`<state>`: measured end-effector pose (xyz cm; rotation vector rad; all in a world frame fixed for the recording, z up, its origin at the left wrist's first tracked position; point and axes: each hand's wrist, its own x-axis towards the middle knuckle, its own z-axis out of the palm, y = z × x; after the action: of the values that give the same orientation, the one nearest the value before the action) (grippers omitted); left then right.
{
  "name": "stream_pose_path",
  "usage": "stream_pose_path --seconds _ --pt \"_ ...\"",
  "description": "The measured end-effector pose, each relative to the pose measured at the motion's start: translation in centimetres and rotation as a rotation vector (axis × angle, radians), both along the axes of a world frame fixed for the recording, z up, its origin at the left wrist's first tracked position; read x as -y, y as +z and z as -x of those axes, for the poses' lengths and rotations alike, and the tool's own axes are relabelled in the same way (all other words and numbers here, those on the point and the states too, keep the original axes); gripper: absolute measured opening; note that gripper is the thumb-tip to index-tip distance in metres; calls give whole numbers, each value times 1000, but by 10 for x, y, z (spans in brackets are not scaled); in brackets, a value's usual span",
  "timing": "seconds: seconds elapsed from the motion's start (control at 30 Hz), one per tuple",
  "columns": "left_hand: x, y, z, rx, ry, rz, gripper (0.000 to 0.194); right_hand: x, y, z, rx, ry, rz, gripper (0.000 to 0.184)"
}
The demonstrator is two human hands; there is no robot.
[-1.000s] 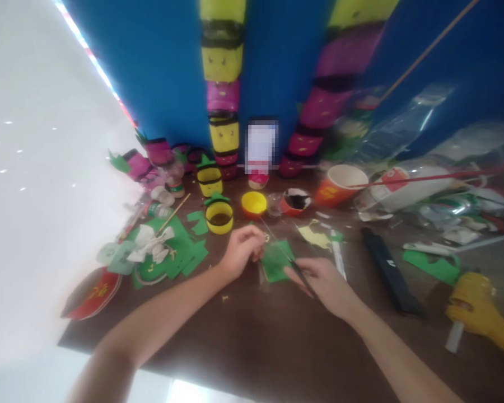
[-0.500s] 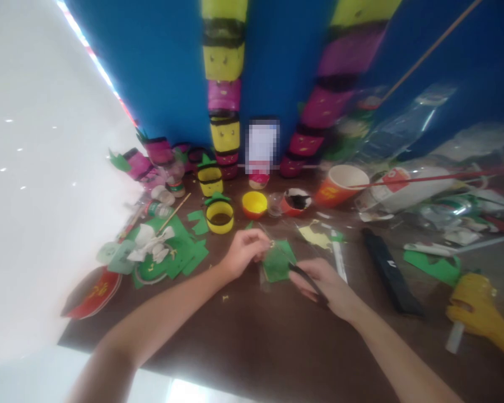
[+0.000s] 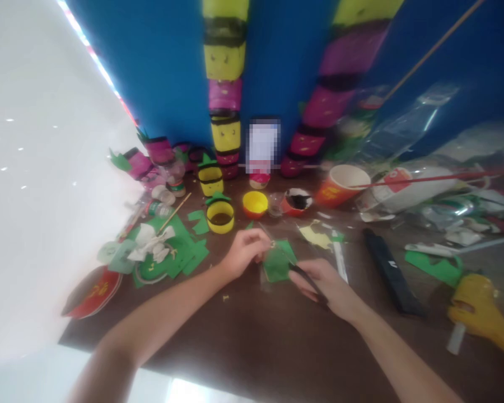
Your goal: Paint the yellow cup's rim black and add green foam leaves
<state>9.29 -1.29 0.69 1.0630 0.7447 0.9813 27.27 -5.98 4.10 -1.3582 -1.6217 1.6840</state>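
My left hand point(image 3: 247, 249) is closed in a pinch, with a small pale-yellow scrap point(image 3: 273, 244) at its fingertips. Its exact shape is too small and blurred to make out. In my right hand point(image 3: 325, 280) are black-handled scissors point(image 3: 308, 278), their thin blades pointing up and left toward the scrap. Below the blades and between both hands lies a square of green sheet point(image 3: 278, 267). Part of the left thumb and the inner fingers of the right hand are hidden.
Green sheets and white scraps point(image 3: 151, 238) lie left of a yellow cup point(image 3: 220, 218). A black case point(image 3: 392, 274) and a yellow hot glue gun point(image 3: 472, 296) are on the right. Behind stand an orange paper cup point(image 3: 340, 184), plastic bottles and stacked yellow and pink cups point(image 3: 224, 134).
Both hands, the scissors and the green square stay in almost the same place. The view has shifted very slightly.
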Motion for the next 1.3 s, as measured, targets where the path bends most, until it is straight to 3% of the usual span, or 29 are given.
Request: stream_pose_path --seconds 0.5,1.3 --pt "1 -2 0 -1 40 2 17 1 -6 -4 72 -11 -26 45" --pt "0 -3 0 22 96 -5 16 0 -1 -2 131 -3 -31 49"
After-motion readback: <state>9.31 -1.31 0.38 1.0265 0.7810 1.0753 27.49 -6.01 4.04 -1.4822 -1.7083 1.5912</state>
